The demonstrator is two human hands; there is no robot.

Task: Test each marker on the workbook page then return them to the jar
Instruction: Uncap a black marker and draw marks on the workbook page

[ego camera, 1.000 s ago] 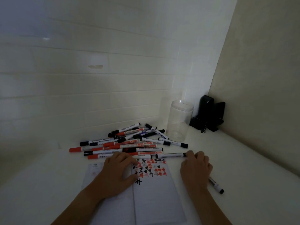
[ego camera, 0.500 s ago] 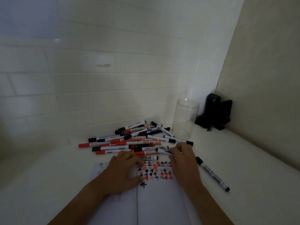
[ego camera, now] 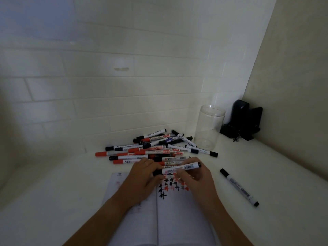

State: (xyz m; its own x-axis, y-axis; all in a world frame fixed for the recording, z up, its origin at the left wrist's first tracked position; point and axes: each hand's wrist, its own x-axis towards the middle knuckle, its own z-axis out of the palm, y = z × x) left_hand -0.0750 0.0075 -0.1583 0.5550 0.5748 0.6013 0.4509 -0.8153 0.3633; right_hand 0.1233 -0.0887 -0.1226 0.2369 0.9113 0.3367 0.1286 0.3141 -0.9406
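Marker (ego camera: 177, 168), light, rigid, slick plastic, pinched by both hands: left hand (ego camera: 144, 176) at cap end, right hand (ego camera: 196, 176) on barrel.

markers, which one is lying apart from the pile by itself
The black-capped marker right of the workbook. It lies alone on the table; the rest sit heaped by the jar, except one held in both hands.

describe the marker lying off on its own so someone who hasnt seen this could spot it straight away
Start at the clear jar standing in the far right corner of the white counter. Come toward the camera, right of the open workbook, to the lone marker. It lies flat and apart from the pile of markers, touched by neither hand.
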